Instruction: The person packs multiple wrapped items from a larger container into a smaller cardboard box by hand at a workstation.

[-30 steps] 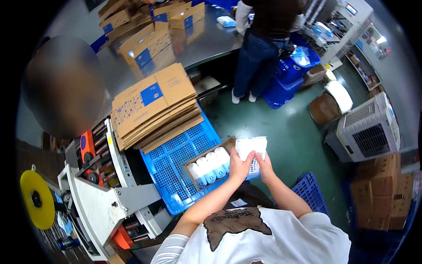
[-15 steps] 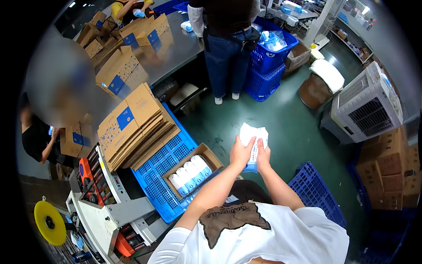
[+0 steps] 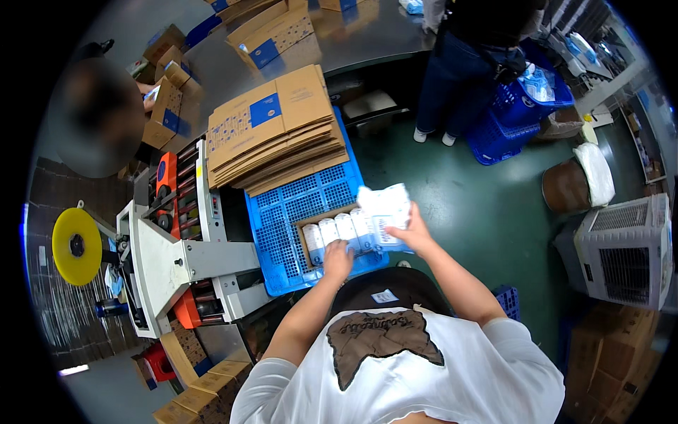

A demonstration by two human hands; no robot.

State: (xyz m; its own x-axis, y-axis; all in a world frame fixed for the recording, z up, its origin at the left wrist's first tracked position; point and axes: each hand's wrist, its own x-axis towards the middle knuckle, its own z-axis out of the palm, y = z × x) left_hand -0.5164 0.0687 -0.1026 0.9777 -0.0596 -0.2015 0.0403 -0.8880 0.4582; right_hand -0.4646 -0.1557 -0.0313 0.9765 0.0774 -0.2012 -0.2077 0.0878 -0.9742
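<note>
My right hand grips a white-and-blue soft pack, thumb across its front, over the right end of a small open carton. Inside the carton stand several similar white-and-blue packs in a row. My left hand reaches over the carton's near side, its fingers laid on the packs and holding none of them. The carton rests on an upturned blue plastic crate. The pack in my right hand hides the carton's right end.
Flattened cardboard boxes are stacked on the crate's far part. A carton-taping machine with a yellow tape roll stands left. Beyond are a metal table, a standing co-worker and blue baskets. An air cooler stands right.
My view has turned left toward the crate. Both hands held the pack away from the carton; now my right hand alone holds it above the carton, and my left has moved onto the packs inside.
</note>
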